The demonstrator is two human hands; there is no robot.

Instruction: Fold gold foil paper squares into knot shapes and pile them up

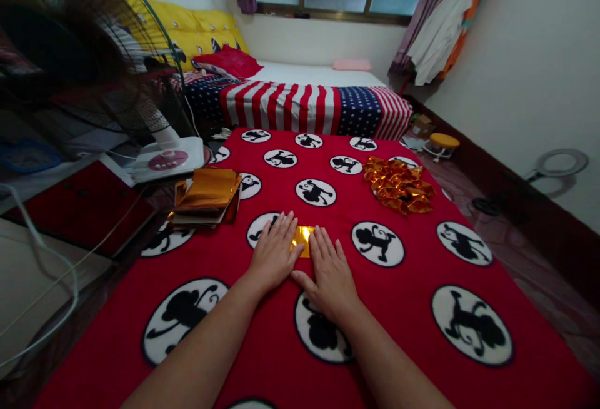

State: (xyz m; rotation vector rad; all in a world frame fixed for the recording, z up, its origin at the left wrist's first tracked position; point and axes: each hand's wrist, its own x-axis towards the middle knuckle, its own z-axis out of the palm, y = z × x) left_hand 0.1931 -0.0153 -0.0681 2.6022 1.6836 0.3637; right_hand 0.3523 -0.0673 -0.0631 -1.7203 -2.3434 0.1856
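With our left grip [275,252] and right grip [332,279] laid flat and unclosed over its nine and three o'clock edges, we judge the foil [303,237], at six o'clock from view centre, light, thin, slick and easily creased, best held by opposite edges.

On the cloth [407,321], a sheet [303,238] is flanked by the left hand [275,251] and right hand [332,276]; a stack [209,191] is placed left, folded pieces [398,185] right, a bed [307,74] behind.

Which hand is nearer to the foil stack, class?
Left. The left hand lies to the right of the foil stack; the right hand lies farther right.
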